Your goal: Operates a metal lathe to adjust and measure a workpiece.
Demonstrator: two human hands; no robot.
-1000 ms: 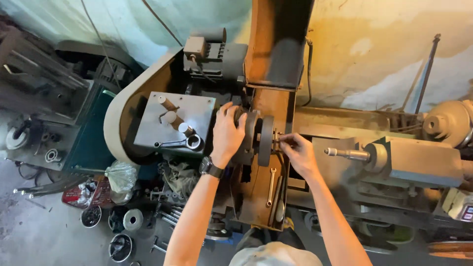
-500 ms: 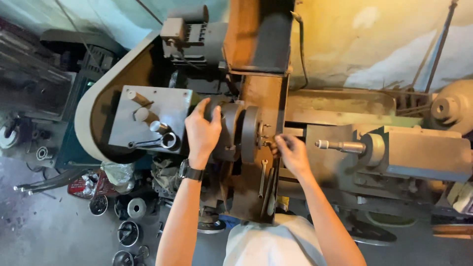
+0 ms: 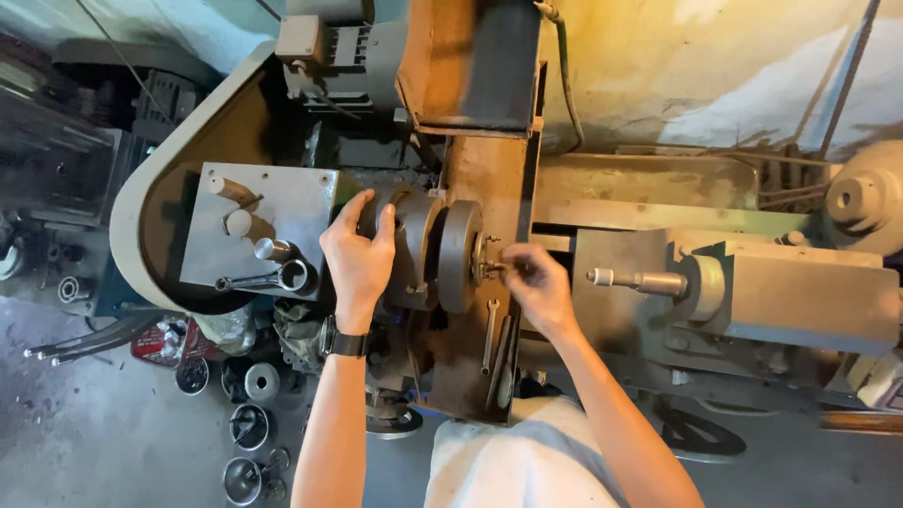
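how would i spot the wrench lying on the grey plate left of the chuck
Start at the lathe's round chuck, which the left hand grips. Just left of that hand is a flat grey metal plate with three short stubby levers standing up from it. The ring wrench lies along the plate's lower edge: long, thin and flat, with a closed ring at its right end, unlike the upright levers.

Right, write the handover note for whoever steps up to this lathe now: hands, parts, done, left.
Left hand: gripped over the top of the lathe chuck.
Right hand: fingers at a small part on the chuck face; whether it is a workpiece or a tool cannot be told.
Tailstock stands back to the right, its centre clear of the chuck.
A ring spanner lies on the grey headstock plate; a wrench lies below the chuck.
Done: nothing certain. Left: the small part is not visibly seated.
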